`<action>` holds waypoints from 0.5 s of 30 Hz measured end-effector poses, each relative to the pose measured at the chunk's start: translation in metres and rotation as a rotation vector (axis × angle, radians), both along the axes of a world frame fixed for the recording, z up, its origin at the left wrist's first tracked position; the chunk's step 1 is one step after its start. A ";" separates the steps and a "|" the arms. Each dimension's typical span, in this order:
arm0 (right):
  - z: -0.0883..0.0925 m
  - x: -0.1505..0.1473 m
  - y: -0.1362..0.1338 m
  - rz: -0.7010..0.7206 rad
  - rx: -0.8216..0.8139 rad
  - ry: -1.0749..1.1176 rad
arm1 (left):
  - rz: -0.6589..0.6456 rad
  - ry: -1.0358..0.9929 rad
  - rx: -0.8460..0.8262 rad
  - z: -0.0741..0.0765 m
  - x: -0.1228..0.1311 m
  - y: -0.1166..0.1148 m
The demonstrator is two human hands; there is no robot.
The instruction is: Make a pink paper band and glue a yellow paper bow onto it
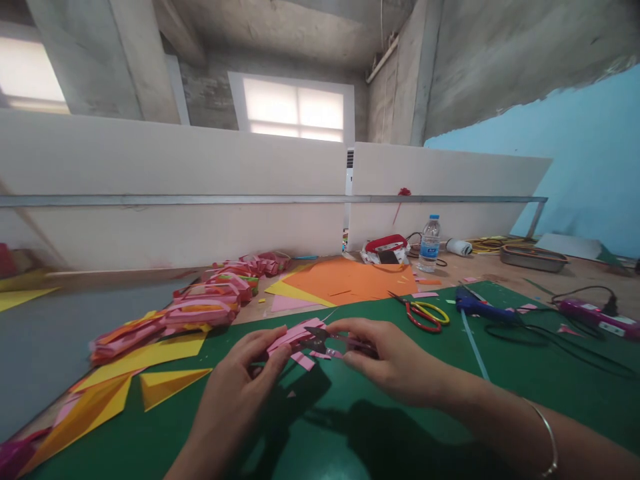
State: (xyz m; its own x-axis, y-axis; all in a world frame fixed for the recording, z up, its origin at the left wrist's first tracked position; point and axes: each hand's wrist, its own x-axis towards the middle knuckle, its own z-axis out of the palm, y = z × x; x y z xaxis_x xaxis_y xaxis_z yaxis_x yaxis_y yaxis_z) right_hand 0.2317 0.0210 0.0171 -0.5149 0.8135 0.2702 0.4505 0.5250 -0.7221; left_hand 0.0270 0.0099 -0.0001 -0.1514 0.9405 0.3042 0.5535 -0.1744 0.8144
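Note:
My left hand [240,387] pinches a bundle of pink paper strips [295,333] above the green cutting mat [410,393]. My right hand [385,357] is closed on small dark snips [325,341], whose blades meet the pink strips. A few cut pink scraps [303,361] lie on the mat just below the two hands.
Red and yellow scissors [424,312], a blue glue gun [483,308] with black cable and a purple tool [597,315] lie on the mat to the right. Orange paper sheets [350,279], a water bottle [429,243], yellow folded paper [150,360] and a row of folded pink pieces [200,310] surround it.

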 end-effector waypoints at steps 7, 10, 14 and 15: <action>-0.002 -0.002 0.000 0.019 0.013 -0.014 | 0.004 -0.013 -0.023 0.001 0.000 0.000; -0.001 -0.001 0.000 0.024 0.012 -0.015 | 0.010 -0.107 -0.123 0.006 0.002 -0.002; 0.001 0.000 0.000 0.062 -0.011 0.018 | -0.020 -0.276 -0.300 0.011 0.004 -0.005; 0.001 0.000 0.001 0.074 -0.034 0.042 | -0.025 -0.270 -0.300 0.011 0.004 -0.005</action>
